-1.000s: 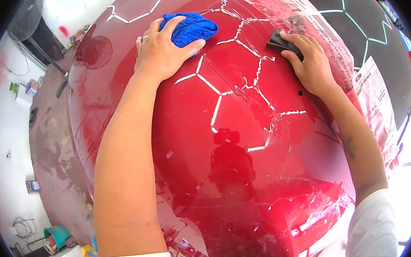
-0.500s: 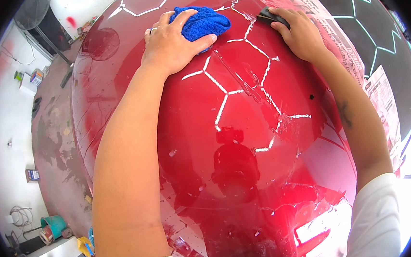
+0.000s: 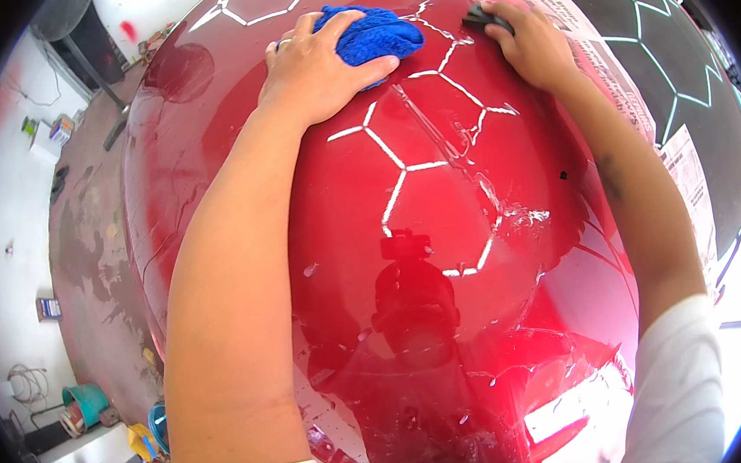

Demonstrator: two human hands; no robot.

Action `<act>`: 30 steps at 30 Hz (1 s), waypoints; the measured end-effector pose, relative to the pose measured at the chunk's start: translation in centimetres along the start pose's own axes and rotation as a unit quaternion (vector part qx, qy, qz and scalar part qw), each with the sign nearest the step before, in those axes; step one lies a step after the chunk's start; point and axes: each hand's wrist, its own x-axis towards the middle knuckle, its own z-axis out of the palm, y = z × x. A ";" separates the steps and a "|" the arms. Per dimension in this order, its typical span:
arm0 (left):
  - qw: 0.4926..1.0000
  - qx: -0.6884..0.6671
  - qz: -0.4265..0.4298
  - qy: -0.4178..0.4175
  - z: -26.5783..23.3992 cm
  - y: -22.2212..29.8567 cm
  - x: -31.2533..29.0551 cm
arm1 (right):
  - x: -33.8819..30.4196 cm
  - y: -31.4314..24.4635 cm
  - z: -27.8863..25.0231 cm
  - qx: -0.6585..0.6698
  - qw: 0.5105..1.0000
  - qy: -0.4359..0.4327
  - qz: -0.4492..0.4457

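Observation:
A glossy red car panel [image 3: 353,233] fills the middle of the view, wet in streaks and mirroring hexagonal lights. At its upper part my left hand [image 3: 314,70] grips a bunched blue cloth [image 3: 380,37], pressing it against the paint with fingers and thumb curled over it. To the right, my right hand [image 3: 534,43] is closed around a small dark sanding block [image 3: 486,20], which lies on the red surface beside the newspaper. Its underside is hidden.
Newspaper masking [image 3: 605,65] runs along the panel's right edge, next to a dark glossy surface [image 3: 670,60] with more light reflections. At left stand a fan on a pole [image 3: 87,62], a teal bucket [image 3: 88,400] on its side and assorted items near the white wall.
My left hand and the blue cloth have shifted slightly right. My right hand has slid a little up and left with the sanding block, and the wet streaks have altered.

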 end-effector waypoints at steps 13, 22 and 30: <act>0.999 0.022 0.016 0.036 0.0 0.1 -0.4 | 0.7 0.7 1.5 0.033 0.999 0.010 -0.021; 1.000 0.020 0.003 0.014 -0.1 0.2 -0.3 | -3.0 -1.3 -1.5 0.055 0.996 -0.053 0.044; 0.999 0.032 -0.004 0.013 -0.3 0.4 -0.2 | 4.6 -2.0 2.1 0.039 0.995 -0.035 0.086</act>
